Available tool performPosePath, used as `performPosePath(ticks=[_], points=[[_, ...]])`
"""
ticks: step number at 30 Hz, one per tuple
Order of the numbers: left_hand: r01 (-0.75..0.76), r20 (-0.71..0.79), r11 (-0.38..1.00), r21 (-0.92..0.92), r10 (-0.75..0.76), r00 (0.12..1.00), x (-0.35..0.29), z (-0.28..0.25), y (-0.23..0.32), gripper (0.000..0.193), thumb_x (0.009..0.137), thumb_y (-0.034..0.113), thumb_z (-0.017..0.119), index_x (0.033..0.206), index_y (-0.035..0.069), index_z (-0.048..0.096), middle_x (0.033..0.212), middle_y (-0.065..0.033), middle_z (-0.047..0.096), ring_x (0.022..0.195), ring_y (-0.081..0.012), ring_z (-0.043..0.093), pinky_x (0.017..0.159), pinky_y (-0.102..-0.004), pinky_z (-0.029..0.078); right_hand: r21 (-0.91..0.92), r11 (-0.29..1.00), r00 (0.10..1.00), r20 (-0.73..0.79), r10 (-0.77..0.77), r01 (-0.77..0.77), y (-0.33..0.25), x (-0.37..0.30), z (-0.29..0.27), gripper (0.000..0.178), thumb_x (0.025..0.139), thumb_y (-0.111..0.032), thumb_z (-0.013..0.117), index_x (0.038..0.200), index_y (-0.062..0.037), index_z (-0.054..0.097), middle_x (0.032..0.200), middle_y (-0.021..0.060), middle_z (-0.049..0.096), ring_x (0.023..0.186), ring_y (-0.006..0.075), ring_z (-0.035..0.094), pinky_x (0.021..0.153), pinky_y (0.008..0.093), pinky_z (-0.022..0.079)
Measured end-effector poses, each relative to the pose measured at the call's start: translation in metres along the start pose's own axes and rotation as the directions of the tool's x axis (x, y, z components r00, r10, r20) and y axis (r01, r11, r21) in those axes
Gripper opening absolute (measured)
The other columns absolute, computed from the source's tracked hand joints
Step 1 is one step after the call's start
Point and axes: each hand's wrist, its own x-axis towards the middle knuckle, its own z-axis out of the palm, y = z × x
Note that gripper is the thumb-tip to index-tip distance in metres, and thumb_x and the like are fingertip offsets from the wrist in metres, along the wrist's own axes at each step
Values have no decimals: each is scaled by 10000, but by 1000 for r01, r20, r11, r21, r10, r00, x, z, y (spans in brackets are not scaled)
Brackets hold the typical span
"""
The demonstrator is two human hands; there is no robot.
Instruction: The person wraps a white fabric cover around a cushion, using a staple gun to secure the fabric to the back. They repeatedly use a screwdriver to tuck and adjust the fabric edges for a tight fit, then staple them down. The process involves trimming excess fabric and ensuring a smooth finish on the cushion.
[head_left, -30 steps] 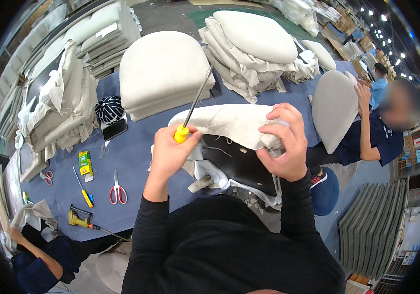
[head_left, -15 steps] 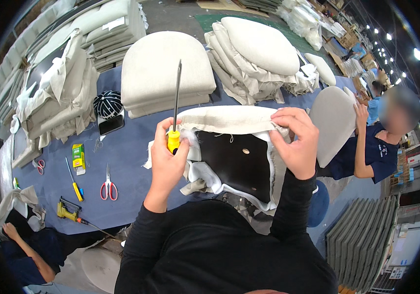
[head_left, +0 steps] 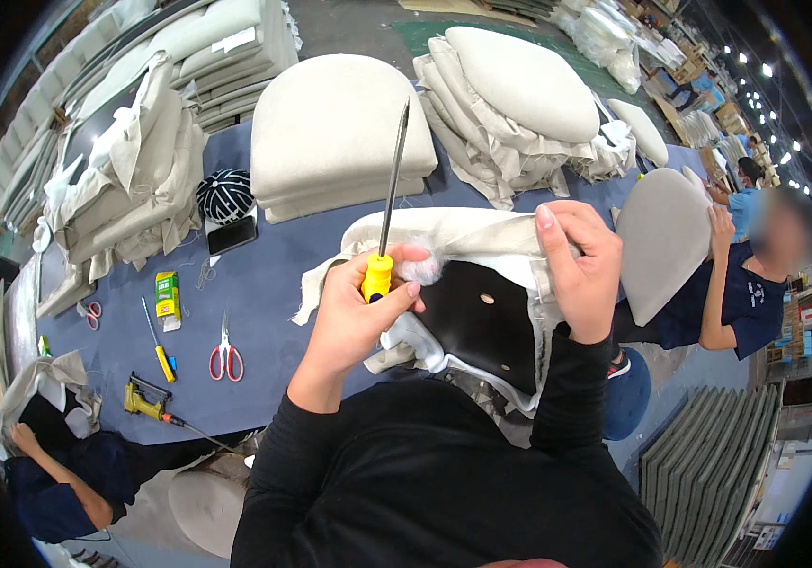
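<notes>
In my left hand (head_left: 344, 317) is a screwdriver (head_left: 379, 277) with a yellow handle, its long metal shaft pointing up. A tuft of white stuffing (head_left: 425, 266) sits by that hand's fingertips. My right hand (head_left: 584, 270) pinches the beige fabric edge at the far right corner of a seat pad (head_left: 477, 327). The pad lies underside up, its dark board framed by loose beige cloth (head_left: 444, 227) and white padding (head_left: 420, 343). My left hand covers part of the pad's left side.
Red-handled scissors (head_left: 226, 360), a second screwdriver (head_left: 160, 346), a yellow-green box (head_left: 168, 298) and a staple gun (head_left: 145, 400) lie on the blue table (head_left: 226, 412). Finished cushions (head_left: 339, 133) and fabric piles (head_left: 136, 180) stand behind. A co-worker (head_left: 713, 293) at right holds a pad.
My left hand has moved right across the pad, and the screwdriver's shaft leans further right. My right hand has shifted slightly at the corner. More white stuffing shows by the left fingers.
</notes>
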Motion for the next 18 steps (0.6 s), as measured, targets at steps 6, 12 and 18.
performPosePath(ticks=[6,12,18], points=[[-233,-13,964,130,237,972,3,29,-7,169,973,68,765,1128,3,756,909,-9,711,767,-64,604,679,-211,443,11,990,972,187,-142,142,1,3,-8,317,740,-164,922,971,-18,763,1090,132,749,1009,292,720,927,380,547],[-302,-129,941,151,322,938,1,48,-9,435,920,23,812,1336,22,682,949,-8,698,840,-67,614,728,-208,465,-51,974,950,240,-201,219,-5,1,-12,368,683,-97,897,1014,-57,743,1142,129,734,1074,325,716,950,407,551],[-204,-281,960,-194,145,949,-3,45,-21,461,949,33,799,1363,15,597,921,-37,684,762,-108,673,577,-207,442,64,980,963,181,-199,191,24,-4,-15,192,733,0,821,919,0,774,1035,142,778,1031,304,750,946,394,563]])
